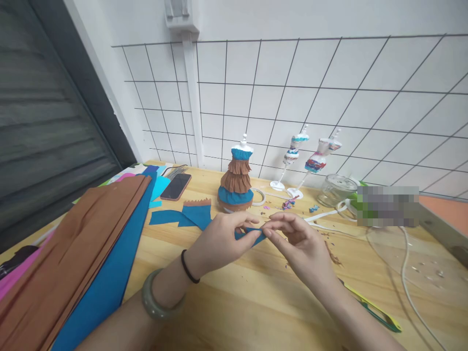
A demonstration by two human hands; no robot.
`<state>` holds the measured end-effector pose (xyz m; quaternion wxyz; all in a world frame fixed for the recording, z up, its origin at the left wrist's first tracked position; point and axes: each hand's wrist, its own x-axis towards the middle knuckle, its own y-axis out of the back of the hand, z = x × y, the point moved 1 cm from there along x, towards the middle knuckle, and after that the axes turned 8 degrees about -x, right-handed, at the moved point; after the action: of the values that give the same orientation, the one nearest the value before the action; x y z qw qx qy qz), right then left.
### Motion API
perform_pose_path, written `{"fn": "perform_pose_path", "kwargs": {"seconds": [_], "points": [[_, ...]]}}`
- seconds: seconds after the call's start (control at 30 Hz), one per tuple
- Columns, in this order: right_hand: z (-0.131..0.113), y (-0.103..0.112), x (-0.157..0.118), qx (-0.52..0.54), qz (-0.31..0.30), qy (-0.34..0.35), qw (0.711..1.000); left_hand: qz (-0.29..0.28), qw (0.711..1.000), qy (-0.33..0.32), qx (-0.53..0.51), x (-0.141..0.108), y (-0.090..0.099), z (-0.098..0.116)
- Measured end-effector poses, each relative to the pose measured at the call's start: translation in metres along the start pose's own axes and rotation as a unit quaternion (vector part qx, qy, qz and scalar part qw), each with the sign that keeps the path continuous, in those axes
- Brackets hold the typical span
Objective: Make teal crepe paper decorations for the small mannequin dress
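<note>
Between the fingertips of my left hand [228, 236] and my right hand [298, 236] is a small strip of blue crepe paper [252, 235]. Both hands pinch it, the right one at its right end. Just behind them stands a small dress form [239, 173] in a tiered brown and blue crepe-paper dress with a white top. Left of it lie cut pieces of blue crepe paper [195, 214], one with a jagged brown edge behind it. My left hand partly covers the end of one piece.
Folded brown crepe paper [84, 234] and blue sheets lie at the left, near a phone [176, 186]. Two more dress forms [292, 156] stand by the wall, with a glass jar [336, 189] beside them. A yellow-green cutter [376, 309], paper scraps and a white cable [404, 263] lie at the right.
</note>
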<state>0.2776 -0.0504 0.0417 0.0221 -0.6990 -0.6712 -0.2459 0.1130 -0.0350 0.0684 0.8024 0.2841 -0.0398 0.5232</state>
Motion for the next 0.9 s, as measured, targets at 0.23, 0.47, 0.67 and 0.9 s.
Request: {"fn": "perform_pose_path", "kwargs": {"seconds": [0.23,0.47,0.67,0.9], "points": [[-0.003,0.001,-0.001,-0.080,0.005,0.031,0.996,-0.038,0.997,0.063,-0.036,0.001,0.002,-0.003],[-0.003,0.004,0.002,-0.066,-0.011,-0.017,0.998,-0.028,0.989,0.105,-0.102,0.003,0.003,-0.007],[-0.004,0.005,0.001,-0.083,-0.033,0.016,0.996,-0.009,0.965,0.146,-0.216,0.004,0.004,-0.012],[-0.003,0.004,0.001,-0.109,-0.007,0.033,0.993,0.009,0.977,0.125,-0.172,0.004,0.006,-0.006]]}}
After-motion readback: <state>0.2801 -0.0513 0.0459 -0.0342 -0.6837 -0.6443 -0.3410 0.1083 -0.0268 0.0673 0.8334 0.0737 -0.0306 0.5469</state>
